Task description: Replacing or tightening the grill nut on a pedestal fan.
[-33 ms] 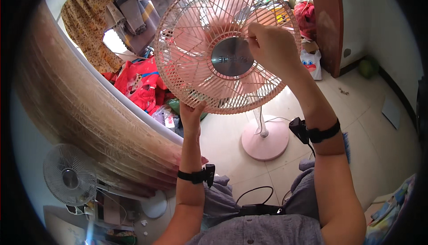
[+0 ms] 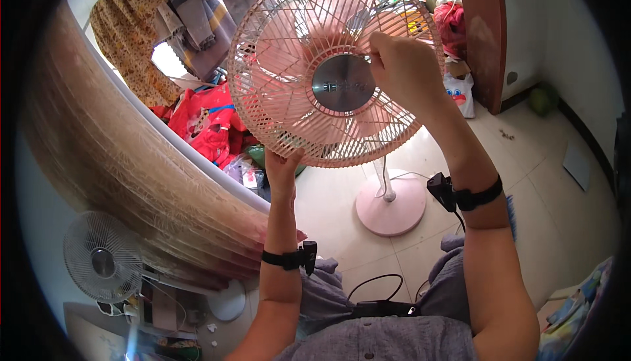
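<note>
A pink standing fan [image 2: 299, 114] faces me, its round wire guard around pink blades and a dark grey disc [image 2: 343, 83] at the centre. Below it show the pale pole and the round pink base [image 2: 390, 211] on the floor. My left hand [image 2: 282, 164] grips the lower left rim of the guard, its fingers partly behind the wires. In front of the guard, just right of the disc, my right hand [image 2: 409, 72] is closed with fingers bent in. Whatever its fingertips pinch is hidden.
A white fan [image 2: 103, 262] stands at lower left beside a long beige curtain [image 2: 164, 164]. Red fabric and bags [image 2: 204, 124] are heaped beyond the curtain. On the right are a brown door edge [image 2: 483, 39], a white bag [image 2: 460, 91] and a green round object [image 2: 543, 100].
My right hand's fingers have shifted very slightly in front of the guard. The left hand and the fan stay where they were.
</note>
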Demonstrator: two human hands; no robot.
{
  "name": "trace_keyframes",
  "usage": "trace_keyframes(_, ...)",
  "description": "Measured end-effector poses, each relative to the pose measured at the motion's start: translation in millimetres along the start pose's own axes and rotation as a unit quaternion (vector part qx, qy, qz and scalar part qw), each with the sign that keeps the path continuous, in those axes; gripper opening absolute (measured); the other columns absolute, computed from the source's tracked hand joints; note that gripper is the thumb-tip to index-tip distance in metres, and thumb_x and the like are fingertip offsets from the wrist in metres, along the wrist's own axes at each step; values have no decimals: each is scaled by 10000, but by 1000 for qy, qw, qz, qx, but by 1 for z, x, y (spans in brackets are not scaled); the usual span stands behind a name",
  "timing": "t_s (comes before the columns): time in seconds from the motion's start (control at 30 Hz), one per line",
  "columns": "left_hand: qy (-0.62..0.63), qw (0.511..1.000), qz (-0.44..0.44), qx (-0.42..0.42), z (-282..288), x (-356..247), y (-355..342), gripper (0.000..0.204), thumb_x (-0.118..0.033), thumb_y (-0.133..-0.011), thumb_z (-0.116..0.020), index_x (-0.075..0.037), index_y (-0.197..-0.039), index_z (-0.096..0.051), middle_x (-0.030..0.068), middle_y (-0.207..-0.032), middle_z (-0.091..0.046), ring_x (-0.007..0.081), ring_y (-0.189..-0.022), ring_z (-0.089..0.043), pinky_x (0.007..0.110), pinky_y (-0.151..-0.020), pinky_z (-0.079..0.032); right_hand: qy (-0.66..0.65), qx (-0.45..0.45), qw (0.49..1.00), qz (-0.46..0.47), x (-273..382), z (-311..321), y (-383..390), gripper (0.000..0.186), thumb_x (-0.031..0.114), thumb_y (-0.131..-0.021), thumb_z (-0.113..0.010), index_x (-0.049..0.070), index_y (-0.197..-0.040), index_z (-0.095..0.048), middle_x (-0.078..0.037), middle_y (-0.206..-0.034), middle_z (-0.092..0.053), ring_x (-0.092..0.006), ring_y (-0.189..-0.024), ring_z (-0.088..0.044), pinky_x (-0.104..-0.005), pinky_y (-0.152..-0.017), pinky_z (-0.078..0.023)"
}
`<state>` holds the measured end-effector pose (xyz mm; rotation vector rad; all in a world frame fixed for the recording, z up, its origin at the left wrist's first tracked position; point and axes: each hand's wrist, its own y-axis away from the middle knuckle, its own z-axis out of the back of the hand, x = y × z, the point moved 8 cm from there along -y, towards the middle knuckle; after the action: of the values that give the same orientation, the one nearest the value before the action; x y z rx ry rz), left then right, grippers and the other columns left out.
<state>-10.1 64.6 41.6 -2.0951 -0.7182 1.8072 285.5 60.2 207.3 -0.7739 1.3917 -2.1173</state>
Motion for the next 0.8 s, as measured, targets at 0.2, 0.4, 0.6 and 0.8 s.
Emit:
trace_keyframes(0.2,-9,1000,-17,2,2,2,-2,656,24,-771,-700,-12,-1331,-360,105,-1262,-508,197,-1150,-514,337,-1005,-403,-29,-7,1000,10,-3,13,2,86,146,-795,-612,63,-771,-603,-122,-666,-625,-306,-622,-626,-405,-576,-484)
trace_keyframes(0.4,-7,1000,-12,3,1,-1,-1,654,6,-767,-718,-8,-1321,-371,101,-1257,-510,195,-1147,-517,336,-1009,-402,-75,-21,997,15,2,3,0,68,121,-790,-627,62,-769,-599,-115,-637,-616,-296,-575,-616,-390,-540,-471)
trace_keyframes(0.6,-11,1000,-6,-4,0,0,3,635,-11,-768,-731,-8,-1301,-387,103,-1241,-523,193,-1132,-531,334,-983,-424,30,-23,999,8,13,-1,-1,50,114,-794,-606,74,-783,-578,-118,-616,-600,-311,-574,-613,-412,-548,-473)
trace_keyframes(0.8,-20,1000,-18,-6,2,0,2,618,-31,-770,-739,-7,-1286,-399,104,-1230,-533,192,-1119,-540,332,-971,-433,83,-8,995,46,21,11,2,53,111,-796,-600,74,-781,-565,-107,-613,-598,-308,-586,-614,-412,-550,-475)
